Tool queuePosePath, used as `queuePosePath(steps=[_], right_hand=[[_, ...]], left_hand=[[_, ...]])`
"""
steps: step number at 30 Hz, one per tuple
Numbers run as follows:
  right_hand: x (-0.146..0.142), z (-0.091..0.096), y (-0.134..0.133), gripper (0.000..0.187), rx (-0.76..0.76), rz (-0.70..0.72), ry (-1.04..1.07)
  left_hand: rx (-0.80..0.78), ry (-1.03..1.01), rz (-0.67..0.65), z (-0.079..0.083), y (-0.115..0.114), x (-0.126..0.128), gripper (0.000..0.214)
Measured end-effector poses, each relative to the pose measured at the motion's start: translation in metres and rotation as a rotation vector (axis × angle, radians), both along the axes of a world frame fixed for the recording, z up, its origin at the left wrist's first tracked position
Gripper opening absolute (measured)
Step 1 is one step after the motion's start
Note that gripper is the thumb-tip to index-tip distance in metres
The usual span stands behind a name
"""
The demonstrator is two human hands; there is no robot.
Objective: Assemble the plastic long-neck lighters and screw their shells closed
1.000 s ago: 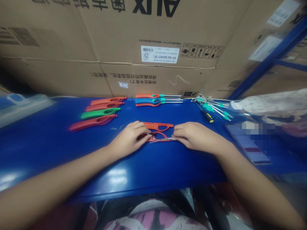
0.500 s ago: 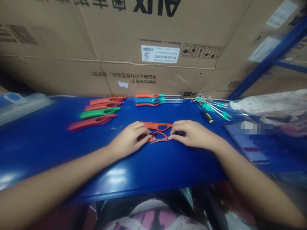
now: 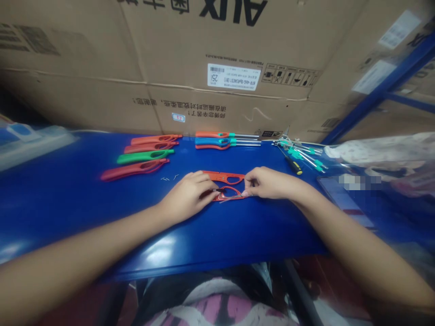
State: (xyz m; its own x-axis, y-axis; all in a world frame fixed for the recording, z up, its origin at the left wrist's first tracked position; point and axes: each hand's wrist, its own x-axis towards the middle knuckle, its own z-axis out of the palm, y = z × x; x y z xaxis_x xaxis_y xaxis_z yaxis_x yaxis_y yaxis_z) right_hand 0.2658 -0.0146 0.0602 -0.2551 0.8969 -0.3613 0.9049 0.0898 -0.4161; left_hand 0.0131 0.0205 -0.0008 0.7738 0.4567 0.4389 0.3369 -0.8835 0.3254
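Observation:
Two orange lighter handle halves lie on the blue table in front of me. The farther half [image 3: 217, 175] rests open side up, and the nearer half [image 3: 234, 187] is partly covered by my fingers. My left hand [image 3: 193, 194] is closed at the nearer half's left end, its fingertips pinching a small dark part by the oval opening. At the right end, my right hand [image 3: 268, 183] is closed, thumb and forefinger pinching a thin grey wire-like piece [image 3: 229, 199] that slants across the nearer half. Its exact kind is too small to tell.
Several handles, orange, red and green [image 3: 146, 156], lie at left, near small screws [image 3: 169, 178]. Lighters with metal tubes [image 3: 212, 141] lie behind. At right are loose tube assemblies [image 3: 306, 154], a yellow-black screwdriver [image 3: 294, 165] and a phone [image 3: 343, 199]. A cardboard box [image 3: 170, 81] walls the back.
The view has shifted slightly, moving the scene a little rightward. My right fingers have bunched closer together. Both hands stay at the nearer handle half.

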Motion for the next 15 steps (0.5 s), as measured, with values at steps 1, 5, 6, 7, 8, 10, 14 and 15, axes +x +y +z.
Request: queuePosePath(steps=[1,5,6,7,8,10,14,15], right_hand=[[-0.001,0.002,0.001,0.015,-0.01,0.007,-0.019],[-0.004,0.004,-0.002,0.005,-0.034,0.02,0.06],[-0.003,0.003,-0.004,0.003,-0.022,0.029,0.115],[-0.002,0.001,-0.006,0.007,0.004,0.053,0.169],[-0.001,-0.001,-0.008,0.01,0.042,0.094,0.216],[0.002,-0.005,-0.011,0.015,0.122,0.197,0.277],[0.002,-0.013,-0.013,0.016,0.215,0.338,0.324],[0.001,-0.015,-0.013,0.015,0.236,0.358,0.325]], left_hand=[[0.0,-0.003,0.001,0.001,-0.001,0.0,0.014],[-0.027,-0.051,-0.014,0.003,-0.004,-0.002,0.015],[-0.031,-0.06,-0.017,0.003,-0.004,-0.002,0.015],[-0.035,-0.066,-0.019,0.003,-0.005,-0.003,0.015],[-0.04,-0.07,-0.018,0.003,-0.005,-0.003,0.015],[-0.056,-0.071,-0.005,0.002,-0.006,-0.004,0.015],[-0.07,-0.08,0.029,0.001,-0.007,-0.005,0.012],[-0.066,-0.088,0.03,0.002,-0.007,-0.005,0.011]])
